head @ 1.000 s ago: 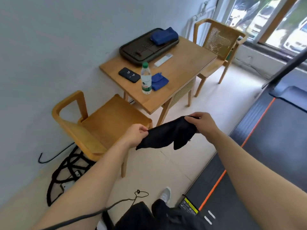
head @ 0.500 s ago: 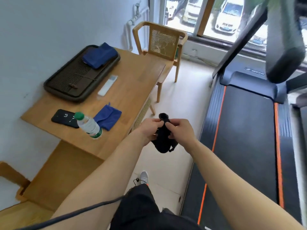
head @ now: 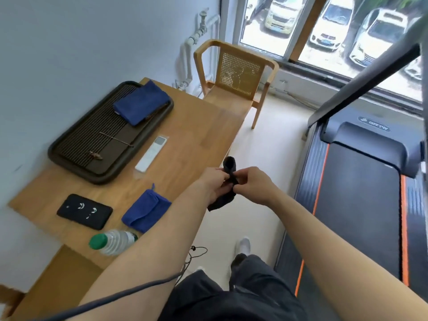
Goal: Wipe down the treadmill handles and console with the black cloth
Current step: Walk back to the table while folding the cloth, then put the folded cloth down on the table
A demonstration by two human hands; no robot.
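The left hand [head: 214, 185] and right hand [head: 253, 187] hold the bunched black cloth [head: 229, 164] between them, fingers pinching it, in the air just beyond the desk [head: 199, 130] edge facing the treadmill [head: 361, 200].

Wooden table [head: 196, 126] w/ dark tray [head: 69, 156], white remote [head: 150, 154], black phone [head: 84, 210], blue cloth [head: 146, 210] & water bottle [head: 111, 242].

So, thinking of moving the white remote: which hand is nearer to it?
Left. The left hand grips the black cloth by the table edge, right of the remote; the right hand grips it too, farther right, over the floor.
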